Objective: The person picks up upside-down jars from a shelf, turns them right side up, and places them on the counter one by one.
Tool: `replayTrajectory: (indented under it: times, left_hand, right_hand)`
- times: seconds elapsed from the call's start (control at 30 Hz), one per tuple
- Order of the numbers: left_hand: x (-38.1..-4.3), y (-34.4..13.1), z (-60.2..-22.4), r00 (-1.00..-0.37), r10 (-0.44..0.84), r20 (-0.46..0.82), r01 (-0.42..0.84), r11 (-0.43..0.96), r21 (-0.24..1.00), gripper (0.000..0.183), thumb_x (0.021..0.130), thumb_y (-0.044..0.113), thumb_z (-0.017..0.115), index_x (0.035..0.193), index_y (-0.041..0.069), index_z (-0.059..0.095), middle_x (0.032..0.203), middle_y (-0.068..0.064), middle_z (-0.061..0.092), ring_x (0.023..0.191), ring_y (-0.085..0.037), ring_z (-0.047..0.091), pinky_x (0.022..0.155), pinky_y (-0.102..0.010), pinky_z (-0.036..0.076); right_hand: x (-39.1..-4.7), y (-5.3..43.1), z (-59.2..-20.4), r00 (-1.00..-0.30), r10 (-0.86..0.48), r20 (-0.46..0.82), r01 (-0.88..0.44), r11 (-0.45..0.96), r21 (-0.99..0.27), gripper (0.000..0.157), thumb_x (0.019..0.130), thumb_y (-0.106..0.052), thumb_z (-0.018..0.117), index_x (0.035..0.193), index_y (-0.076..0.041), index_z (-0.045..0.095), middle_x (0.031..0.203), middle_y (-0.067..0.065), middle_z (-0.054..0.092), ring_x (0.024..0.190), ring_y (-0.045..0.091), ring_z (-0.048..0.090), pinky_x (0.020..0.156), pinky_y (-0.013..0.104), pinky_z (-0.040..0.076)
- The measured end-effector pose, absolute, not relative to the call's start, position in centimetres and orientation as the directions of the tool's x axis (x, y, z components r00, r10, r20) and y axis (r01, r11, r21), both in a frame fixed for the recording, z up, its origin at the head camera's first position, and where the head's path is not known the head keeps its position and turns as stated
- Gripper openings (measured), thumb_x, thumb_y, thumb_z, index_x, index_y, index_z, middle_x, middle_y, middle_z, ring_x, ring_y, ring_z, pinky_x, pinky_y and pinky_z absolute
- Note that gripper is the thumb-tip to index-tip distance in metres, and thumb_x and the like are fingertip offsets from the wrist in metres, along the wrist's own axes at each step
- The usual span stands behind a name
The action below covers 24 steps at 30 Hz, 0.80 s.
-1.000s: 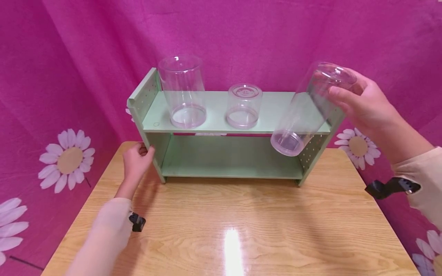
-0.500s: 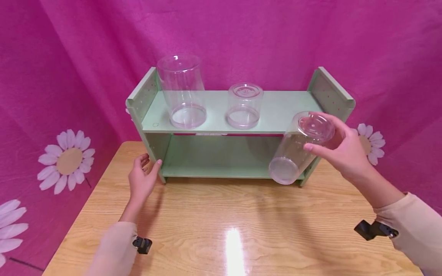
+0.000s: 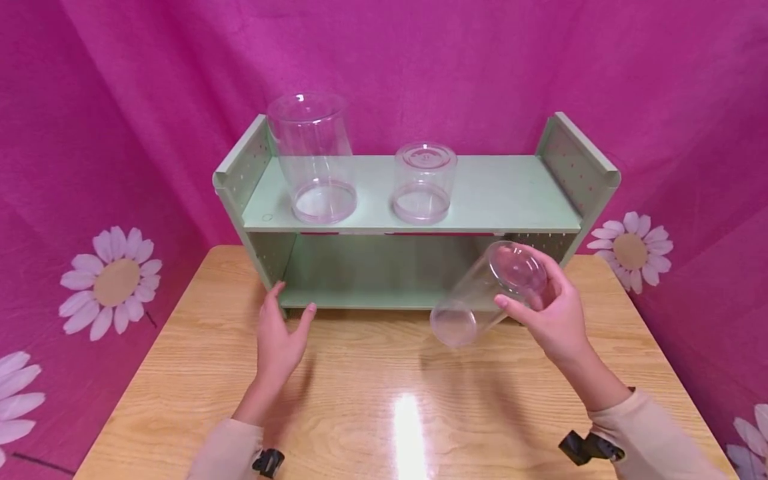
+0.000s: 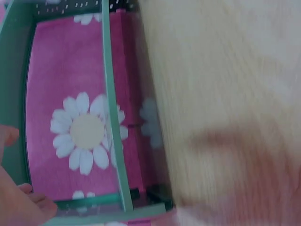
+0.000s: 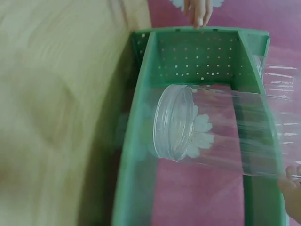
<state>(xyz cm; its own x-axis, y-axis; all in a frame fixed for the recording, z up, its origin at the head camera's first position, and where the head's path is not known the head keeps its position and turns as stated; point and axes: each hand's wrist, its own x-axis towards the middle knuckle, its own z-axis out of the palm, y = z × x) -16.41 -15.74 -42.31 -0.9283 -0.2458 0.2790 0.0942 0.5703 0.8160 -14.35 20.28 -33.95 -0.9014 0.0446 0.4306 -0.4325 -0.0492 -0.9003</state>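
My right hand (image 3: 558, 323) grips one end of a tall clear plastic jar (image 3: 477, 297). The jar tilts in front of the lower shelf, its far end pointing down and to the left, over the table. In the right wrist view the see-through jar (image 5: 216, 127) lies across the sight of the green rack. Beside the rack's lower left corner, my left hand (image 3: 279, 347) has its fingers extended and thumb spread, holding nothing. A larger clear jar (image 3: 315, 160) and a short upside-down clear jar (image 3: 425, 177) stand on the upper shelf of the green rack (image 3: 510, 193).
The two-tier rack has raised perforated side panels (image 3: 579, 167) and stands at the back of a wooden table (image 3: 360, 380). Behind and beside it hangs a pink cloth (image 3: 420, 73) with printed daisies. A bright light reflection lies on the tabletop.
My right hand has brought the tall jar down and leftward from the upper shelf's right end to in front of the rack. My left hand has come off the left side panel, moving forward and right.
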Motion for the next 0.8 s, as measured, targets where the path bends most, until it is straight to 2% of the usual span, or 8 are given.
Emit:
replayTrajectory:
  times: [0.17,0.33,0.53,0.7,0.8]
  left_hand:
    - [-15.4,-13.7,-42.7,-0.971,-0.085,0.225,0.143,0.545,0.826,0.074,0.087,0.032,0.070,0.146,0.009,0.032,0.151,-0.013,0.040,0.140,-0.034,0.038,0.112,-0.055,0.035]
    - [-14.6,-11.7,-42.7,-0.985,0.048,0.164,0.167,0.466,0.869,0.076,0.084,0.033,0.073,0.146,0.015,0.033,0.151,-0.009,0.042,0.137,-0.033,0.042,0.111,-0.055,0.036]
    - [-14.4,-9.9,-42.9,-0.952,0.211,0.224,0.288,0.359,0.888,0.080,0.082,0.026,0.075,0.147,0.012,0.031,0.151,-0.012,0.042,0.138,-0.030,0.043,0.112,-0.048,0.038]
    - [-14.2,-9.0,-43.1,-0.929,0.304,0.210,0.289,0.246,0.925,0.080,0.082,0.018,0.075,0.148,0.010,0.029,0.151,-0.013,0.041,0.141,-0.027,0.040,0.114,-0.043,0.037]
    - [-14.1,-8.7,-43.4,-0.917,0.348,0.194,0.271,0.186,0.945,0.078,0.083,0.016,0.074,0.148,0.010,0.030,0.152,-0.012,0.041,0.139,-0.028,0.041,0.114,-0.043,0.037]
  right_hand:
    - [-14.0,18.9,-35.6,-0.934,0.171,0.315,-0.346,-0.200,-0.917,0.056,0.077,0.023,0.060,0.122,-0.011,0.058,0.113,-0.008,0.069,0.103,0.003,0.067,0.088,0.017,0.053]
    - [-14.0,17.7,-36.8,-0.947,0.192,0.257,-0.316,-0.421,-0.850,0.043,0.085,0.019,0.053,0.122,-0.004,0.055,0.114,0.003,0.071,0.105,0.013,0.069,0.091,0.026,0.054]
    - [-14.1,16.9,-37.5,-0.962,0.171,0.212,-0.272,-0.576,-0.771,0.033,0.092,0.007,0.051,0.123,0.000,0.049,0.114,0.008,0.071,0.107,0.018,0.069,0.092,0.029,0.055]
    - [-14.1,16.7,-38.2,-0.971,0.124,0.205,-0.235,-0.662,-0.712,0.025,0.095,0.000,0.048,0.121,0.001,0.049,0.112,0.010,0.069,0.108,0.021,0.067,0.094,0.032,0.055]
    - [-14.1,16.6,-38.8,-0.973,0.109,0.205,-0.222,-0.699,-0.680,0.019,0.096,-0.002,0.049,0.114,0.000,0.056,0.111,0.011,0.068,0.108,0.022,0.067,0.094,0.034,0.055]
